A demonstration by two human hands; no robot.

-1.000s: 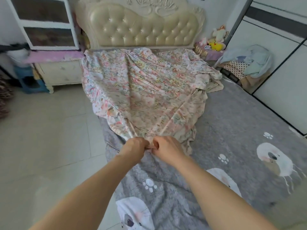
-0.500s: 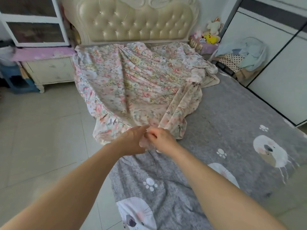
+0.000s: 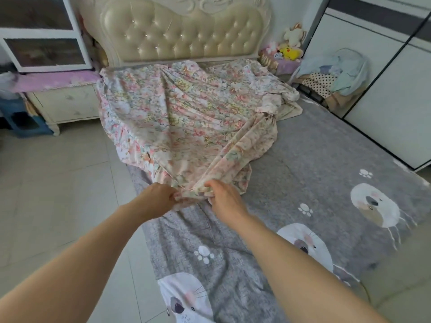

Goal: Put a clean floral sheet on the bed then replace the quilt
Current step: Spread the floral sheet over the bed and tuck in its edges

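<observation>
While a floral sheet [image 3: 186, 117] lies rumpled over the head half of a bed, its near edge is gripped by both hands: the left hand [image 3: 156, 199] and the right hand [image 3: 224, 199] are each curled round bunched fabric, close together. A grey cover [image 3: 314, 164] printed with paws and animal faces is seen beneath. A tufted cream headboard [image 3: 182, 36] is backed against the wall, flanked by a white nightstand [image 3: 67, 103], soft toys [image 3: 290, 46] and pale floor tiles [image 3: 58, 183].
</observation>
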